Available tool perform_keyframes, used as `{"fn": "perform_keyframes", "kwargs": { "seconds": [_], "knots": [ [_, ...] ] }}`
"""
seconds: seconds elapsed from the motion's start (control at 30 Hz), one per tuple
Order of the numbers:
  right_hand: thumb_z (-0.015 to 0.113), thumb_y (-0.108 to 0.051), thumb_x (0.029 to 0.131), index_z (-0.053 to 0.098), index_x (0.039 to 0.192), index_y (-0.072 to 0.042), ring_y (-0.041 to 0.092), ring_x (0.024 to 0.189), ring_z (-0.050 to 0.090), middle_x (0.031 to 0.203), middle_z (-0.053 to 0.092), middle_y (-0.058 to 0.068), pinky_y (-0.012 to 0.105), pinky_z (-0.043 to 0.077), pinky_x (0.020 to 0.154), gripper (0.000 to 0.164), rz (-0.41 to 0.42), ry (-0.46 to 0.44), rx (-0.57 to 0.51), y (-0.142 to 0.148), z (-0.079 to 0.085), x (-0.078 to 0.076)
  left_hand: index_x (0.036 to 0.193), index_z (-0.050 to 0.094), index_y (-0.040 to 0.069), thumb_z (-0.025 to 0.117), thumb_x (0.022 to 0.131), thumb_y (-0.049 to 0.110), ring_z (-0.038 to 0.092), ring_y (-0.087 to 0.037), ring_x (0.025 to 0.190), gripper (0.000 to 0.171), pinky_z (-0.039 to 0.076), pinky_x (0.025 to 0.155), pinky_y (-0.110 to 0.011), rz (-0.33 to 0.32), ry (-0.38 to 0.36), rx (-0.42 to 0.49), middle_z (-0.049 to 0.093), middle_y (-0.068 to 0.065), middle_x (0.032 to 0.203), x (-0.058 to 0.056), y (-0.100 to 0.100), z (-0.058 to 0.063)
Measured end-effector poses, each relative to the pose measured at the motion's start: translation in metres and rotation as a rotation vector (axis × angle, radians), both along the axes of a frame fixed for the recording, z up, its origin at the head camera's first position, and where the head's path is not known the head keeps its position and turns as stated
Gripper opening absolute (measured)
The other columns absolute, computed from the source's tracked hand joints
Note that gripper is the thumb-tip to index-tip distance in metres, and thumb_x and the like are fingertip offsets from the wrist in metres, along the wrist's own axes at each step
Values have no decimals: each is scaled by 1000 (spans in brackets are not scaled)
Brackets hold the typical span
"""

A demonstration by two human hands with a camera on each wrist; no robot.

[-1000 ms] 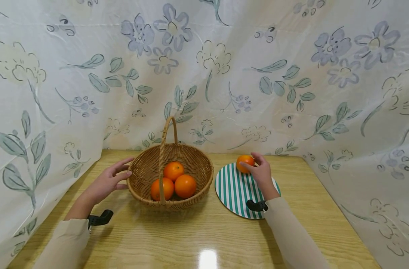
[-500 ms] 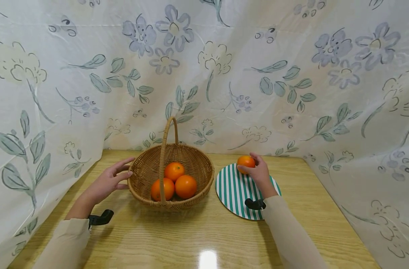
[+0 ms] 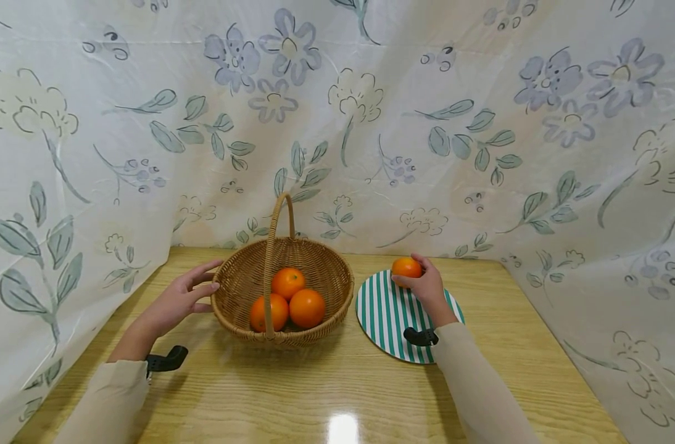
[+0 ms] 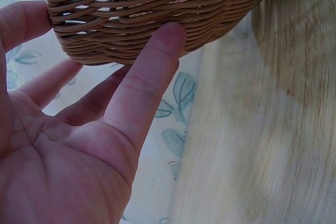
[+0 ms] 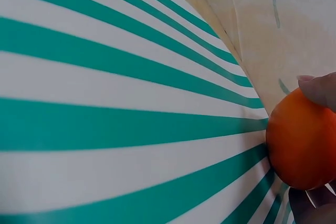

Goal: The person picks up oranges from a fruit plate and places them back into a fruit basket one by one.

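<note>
In the head view, a wicker basket [image 3: 237,296] with a tall arched handle holds 3 oranges [image 3: 307,308]. My left hand [image 3: 176,299] touches the basket's left rim, fingers spread and fairly straight. The left wrist view has one digit lying against the woven side [image 4: 220,14]. At the far edge of a round green-and-white striped mat [image 3: 387,314], my right hand [image 3: 430,287] grips another orange [image 3: 405,267] between thumb and fingers. Up close in the right wrist view, that orange [image 5: 299,140] sits at the mat's edge, the hand mostly out of frame.
A light wood table [image 3: 260,394] carries everything. Floral cloth [image 3: 371,123] hangs behind the table and along both sides. The basket handle [image 3: 269,259] arches above the oranges. The mat lies right of the basket with a narrow gap between.
My right wrist has shifted very slightly left, with the orange held at the mat's far edge. Left hand and basket have stayed in place.
</note>
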State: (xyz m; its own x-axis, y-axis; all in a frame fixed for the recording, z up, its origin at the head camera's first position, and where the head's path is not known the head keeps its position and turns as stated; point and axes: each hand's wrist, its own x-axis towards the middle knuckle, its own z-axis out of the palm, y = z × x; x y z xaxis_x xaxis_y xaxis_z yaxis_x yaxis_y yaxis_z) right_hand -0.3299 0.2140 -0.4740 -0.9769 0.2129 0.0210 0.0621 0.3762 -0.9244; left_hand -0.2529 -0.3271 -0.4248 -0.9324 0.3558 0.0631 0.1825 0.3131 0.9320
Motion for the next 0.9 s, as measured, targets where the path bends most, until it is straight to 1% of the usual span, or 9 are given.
{"fn": "perform_keyframes", "kwargs": {
  "seconds": [0.23, 0.47, 0.67, 0.8, 0.9],
  "knots": [
    [83, -21, 87, 40, 156, -18, 39, 135, 44, 158, 41, 16, 54, 37, 122, 81, -16, -8, 32, 0, -1, 2, 165, 22, 14, 55, 108, 30, 44, -52, 137, 68, 63, 88, -39, -7, 6, 0, 29, -34, 158, 1, 1, 2],
    [84, -22, 87, 41, 156, -18, 38, 134, 43, 158, 41, 15, 54, 37, 121, 81, -9, -7, 44, 0, 0, 5, 165, 22, 15, 55, 107, 31, 46, -52, 136, 68, 63, 88, -40, -9, 8, -5, 29, -34, 159, 1, 0, 3],
    [84, -25, 87, 41, 156, -16, 38, 134, 43, 157, 41, 16, 53, 37, 121, 82, 13, 4, 29, 1, 2, 8, 165, 22, 18, 56, 107, 34, 45, -54, 137, 69, 63, 88, -41, -6, -4, -12, 28, -33, 160, 0, -1, 3],
    [85, -26, 86, 41, 156, -14, 38, 132, 44, 155, 42, 16, 53, 39, 120, 84, 33, 15, 16, 2, 4, 12, 165, 22, 17, 56, 107, 33, 43, -54, 138, 70, 63, 89, -41, -4, -10, -14, 27, -33, 160, 0, -1, 3],
    [85, -26, 85, 42, 155, -15, 37, 131, 45, 155, 43, 15, 51, 40, 118, 83, 42, 23, 6, 2, 5, 15, 165, 21, 16, 56, 107, 33, 42, -54, 139, 70, 63, 88, -40, -3, -11, -16, 27, -34, 160, 0, -1, 4]
  ]
}}
